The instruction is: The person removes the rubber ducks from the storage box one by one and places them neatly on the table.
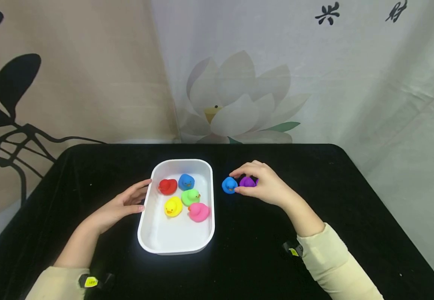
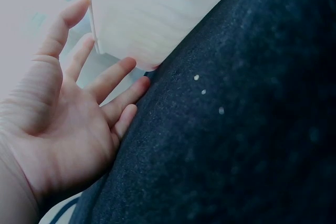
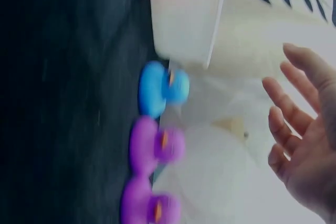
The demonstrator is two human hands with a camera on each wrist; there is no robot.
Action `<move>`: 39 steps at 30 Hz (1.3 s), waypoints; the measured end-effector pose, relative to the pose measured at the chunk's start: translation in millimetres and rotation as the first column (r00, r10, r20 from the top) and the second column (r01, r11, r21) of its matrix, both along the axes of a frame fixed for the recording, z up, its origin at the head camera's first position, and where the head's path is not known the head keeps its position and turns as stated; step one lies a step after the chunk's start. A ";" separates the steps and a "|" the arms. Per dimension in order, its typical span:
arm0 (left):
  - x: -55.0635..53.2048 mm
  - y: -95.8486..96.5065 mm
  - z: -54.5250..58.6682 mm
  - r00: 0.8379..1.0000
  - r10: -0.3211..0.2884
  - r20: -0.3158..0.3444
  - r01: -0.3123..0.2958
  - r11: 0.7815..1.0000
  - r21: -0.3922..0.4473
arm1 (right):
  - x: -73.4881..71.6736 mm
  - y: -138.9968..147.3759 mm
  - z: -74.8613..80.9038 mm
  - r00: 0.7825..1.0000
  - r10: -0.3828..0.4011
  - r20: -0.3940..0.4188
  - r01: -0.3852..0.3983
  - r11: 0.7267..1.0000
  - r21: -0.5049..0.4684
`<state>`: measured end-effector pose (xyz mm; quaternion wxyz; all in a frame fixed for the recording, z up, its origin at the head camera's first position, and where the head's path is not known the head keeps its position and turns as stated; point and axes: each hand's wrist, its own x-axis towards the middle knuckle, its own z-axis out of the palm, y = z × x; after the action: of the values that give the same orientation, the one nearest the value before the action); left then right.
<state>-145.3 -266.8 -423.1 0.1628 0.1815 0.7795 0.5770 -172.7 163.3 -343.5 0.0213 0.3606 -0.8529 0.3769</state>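
Note:
In the head view my left hand [image 1: 123, 205] rests at the left side of a white tray [image 1: 156, 241], fingertips and thumb along its rim. The left wrist view shows its fingers spread against the tray wall [image 2: 152, 14]. In the tray sit a red duck [image 1: 168, 187], a blue duck [image 1: 186, 182], a green duck [image 1: 191, 197], a yellow duck [image 1: 173, 206] and a pink duck [image 1: 198, 212]. My right hand [image 1: 262, 181] hovers over another blue duck [image 1: 229, 185], its fingers apart. Two purple ducks [image 3: 157, 146] stand beside that one, mostly hidden by the hand from above.
A black cloth [image 1: 247, 258] covers the table, whose back edge meets a pale curtain [image 1: 352, 104] printed with a lotus. Small cameras are strapped at the left wrist [image 1: 93, 281] and right wrist [image 1: 293, 249].

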 end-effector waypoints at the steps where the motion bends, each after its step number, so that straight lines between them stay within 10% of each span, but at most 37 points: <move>1: 0.0 0.2 0.1 1.000 -0.001 0.001 0.001 1.000 0.000 | 2.7 -5.6 -0.2 1.000 -0.004 -0.004 0.004 1.000 -0.007; 16: -0.2 -0.4 0.2 1.000 0.003 -0.004 -0.003 1.000 -0.007 | 25.1 -75.4 -7.3 1.000 0.023 0.002 -0.023 1.000 0.000; 39: -2.6 -2.1 -3.4 1.000 -0.010 -0.009 0.010 1.000 0.000 | 13.7 -136.5 -17.3 0.993 0.072 0.091 -0.090 0.973 0.214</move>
<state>-148.0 -268.9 -426.5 0.1621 0.1882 0.7794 0.5752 -158.9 26.8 -360.8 -0.0689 0.3792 -0.8738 0.2963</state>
